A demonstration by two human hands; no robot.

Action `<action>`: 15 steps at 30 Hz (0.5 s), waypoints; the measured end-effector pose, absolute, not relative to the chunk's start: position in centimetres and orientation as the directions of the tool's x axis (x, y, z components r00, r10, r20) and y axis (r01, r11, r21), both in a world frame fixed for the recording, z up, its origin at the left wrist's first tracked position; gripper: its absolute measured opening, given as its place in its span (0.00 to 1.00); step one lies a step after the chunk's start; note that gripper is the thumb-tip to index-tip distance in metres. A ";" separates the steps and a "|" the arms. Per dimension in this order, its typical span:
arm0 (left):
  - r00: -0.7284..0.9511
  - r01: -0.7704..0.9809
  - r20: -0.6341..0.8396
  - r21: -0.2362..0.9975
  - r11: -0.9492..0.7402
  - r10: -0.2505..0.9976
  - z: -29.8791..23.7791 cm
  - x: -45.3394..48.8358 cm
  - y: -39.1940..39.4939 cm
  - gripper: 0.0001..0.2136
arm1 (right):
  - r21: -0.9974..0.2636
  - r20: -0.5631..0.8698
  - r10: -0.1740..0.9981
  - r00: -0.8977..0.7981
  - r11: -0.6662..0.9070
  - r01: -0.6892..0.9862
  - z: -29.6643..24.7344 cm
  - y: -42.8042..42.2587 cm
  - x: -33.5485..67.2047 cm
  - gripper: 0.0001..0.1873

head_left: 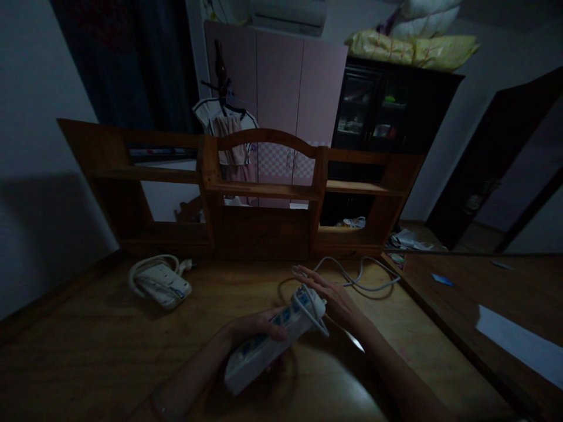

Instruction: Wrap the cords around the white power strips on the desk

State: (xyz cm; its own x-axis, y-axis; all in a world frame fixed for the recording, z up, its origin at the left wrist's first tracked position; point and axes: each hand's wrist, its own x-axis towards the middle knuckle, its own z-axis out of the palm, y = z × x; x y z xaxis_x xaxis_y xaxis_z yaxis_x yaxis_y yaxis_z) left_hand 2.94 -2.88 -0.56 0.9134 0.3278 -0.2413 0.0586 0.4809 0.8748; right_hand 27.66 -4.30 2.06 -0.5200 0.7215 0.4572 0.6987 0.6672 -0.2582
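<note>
**Holding a power strip, its cord mostly loose**

Your left hand (259,325) grips the power strip (272,343) just above the wooden desk (109,351). Your right hand (328,293) is open at its far end, fingers spread. One loop of cord (365,281) crosses that end and the rest trails toward the shelf unit (264,187). A second strip (160,281) lies wrapped nearby. The room is dim.
</note>
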 end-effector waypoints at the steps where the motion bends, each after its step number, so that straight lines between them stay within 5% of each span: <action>1: 0.914 0.068 -0.249 0.872 0.484 0.321 -0.5 2.9 -2.9 0.33 | -0.263 0.470 0.712 -0.521 0.677 0.688 2.0 -4.3 27.6 0.32; 15: 0.887 -0.004 -0.222 0.874 0.486 0.405 -0.4 3.1 -3.2 0.26 | -0.192 0.640 0.720 -0.268 0.488 0.852 0.3 -2.7 30.0 0.20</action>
State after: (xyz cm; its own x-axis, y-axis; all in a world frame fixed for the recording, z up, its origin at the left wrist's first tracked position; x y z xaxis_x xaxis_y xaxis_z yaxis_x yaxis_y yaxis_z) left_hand 3.09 -3.23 -0.45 0.8871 0.4048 -0.2217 -0.0035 0.4864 0.8737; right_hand 29.96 -2.67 0.32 -0.2677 0.7201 0.6401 0.8516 0.4876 -0.1923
